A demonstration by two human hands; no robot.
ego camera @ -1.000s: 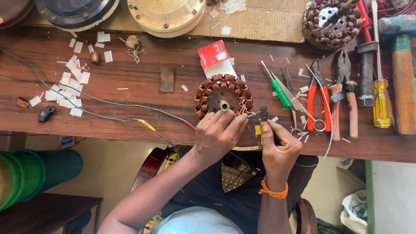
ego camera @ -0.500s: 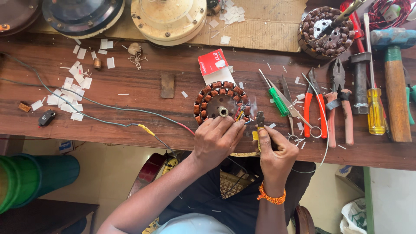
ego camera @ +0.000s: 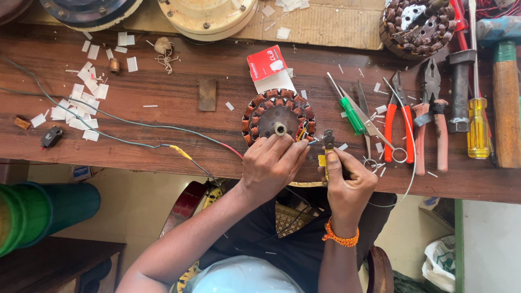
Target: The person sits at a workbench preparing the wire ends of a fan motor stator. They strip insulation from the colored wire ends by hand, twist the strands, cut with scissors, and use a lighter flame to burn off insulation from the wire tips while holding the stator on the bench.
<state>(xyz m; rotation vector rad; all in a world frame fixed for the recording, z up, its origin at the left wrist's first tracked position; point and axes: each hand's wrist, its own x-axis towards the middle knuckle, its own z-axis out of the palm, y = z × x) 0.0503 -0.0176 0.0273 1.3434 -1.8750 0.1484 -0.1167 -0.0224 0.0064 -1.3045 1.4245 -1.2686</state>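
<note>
A round motor stator (ego camera: pixel 278 111) with copper windings lies on the wooden bench (ego camera: pixel 163 146) near its front edge. My left hand (ego camera: pixel 271 165) rests on the stator's near rim, fingers closed over the windings and the thin leads. My right hand (ego camera: pixel 347 182), with an orange band at the wrist, grips a small yellow-handled cutting tool (ego camera: pixel 327 142). Its dark jaws sit at the coloured leads on the stator's right side. The two hands almost touch.
Right of the stator lie a green screwdriver (ego camera: pixel 350 111), scissors (ego camera: pixel 372 127), red pliers (ego camera: pixel 399 122), more pliers (ego camera: pixel 431 116), a yellow screwdriver (ego camera: pixel 477 127) and a hammer (ego camera: pixel 507 87). A second stator (ego camera: pixel 418 24) sits far right. Grey wire (ego camera: pixel 108 122) and white paper scraps (ego camera: pixel 81 103) lie left.
The view has shifted slightly. Both hands stay at the stator's near right rim, and the right hand's tool has edged in closer to the leads.
</note>
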